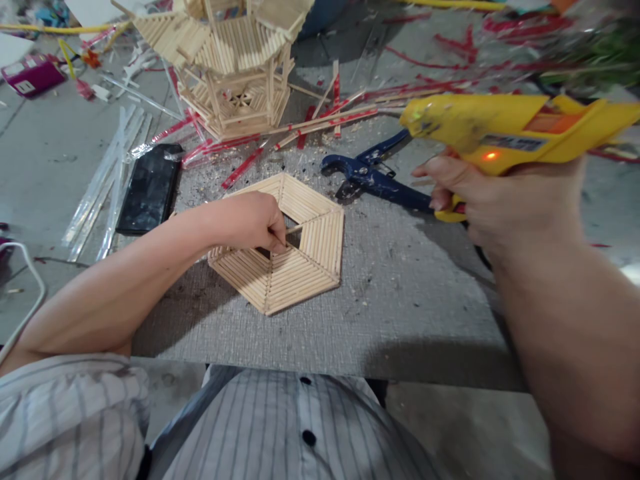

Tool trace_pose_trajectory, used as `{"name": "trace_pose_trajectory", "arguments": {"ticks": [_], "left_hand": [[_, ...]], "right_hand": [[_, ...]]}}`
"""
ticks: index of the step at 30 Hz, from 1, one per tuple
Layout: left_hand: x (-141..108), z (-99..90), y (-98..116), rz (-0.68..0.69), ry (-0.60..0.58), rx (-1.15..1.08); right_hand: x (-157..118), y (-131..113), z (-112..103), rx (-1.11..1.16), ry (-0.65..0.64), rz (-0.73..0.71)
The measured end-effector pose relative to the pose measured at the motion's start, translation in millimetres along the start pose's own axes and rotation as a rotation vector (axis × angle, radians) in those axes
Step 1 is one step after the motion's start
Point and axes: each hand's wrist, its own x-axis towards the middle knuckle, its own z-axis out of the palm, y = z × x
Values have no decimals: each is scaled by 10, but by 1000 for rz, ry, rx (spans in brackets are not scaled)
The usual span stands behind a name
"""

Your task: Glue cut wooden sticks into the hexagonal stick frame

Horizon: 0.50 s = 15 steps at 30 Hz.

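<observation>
A hexagonal panel of thin wooden sticks (320,250) lies flat on the grey board, with a small opening at its centre. Over that opening my left hand (260,223) is closed in a pinch on a short wooden stick (294,229), whose free end points right across the gap. My right hand (480,193) is wrapped round the handle of a yellow glue gun (480,127), held up to the right of the panel. An orange light glows on the gun's side, and its nozzle points left, away from the panel.
Beyond the panel stands a stick-built pavilion model (235,73). Blue cutters (380,180) lie under the glue gun. A black phone (150,190) and clear glue sticks (107,180) are at the left. Red-wrapped sticks (330,120) are strewn across the grey board (300,343).
</observation>
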Motion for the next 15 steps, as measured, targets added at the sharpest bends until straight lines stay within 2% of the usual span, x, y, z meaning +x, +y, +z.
{"name": "trace_pose_trajectory", "arguments": {"ticks": [5, 15], "left_hand": [[0, -6, 19, -29, -21, 7], [-12, -9, 16, -1, -7, -1]], "right_hand": [[-9, -29, 23, 26, 12, 2], [-5, -50, 38, 38, 8, 8]]}}
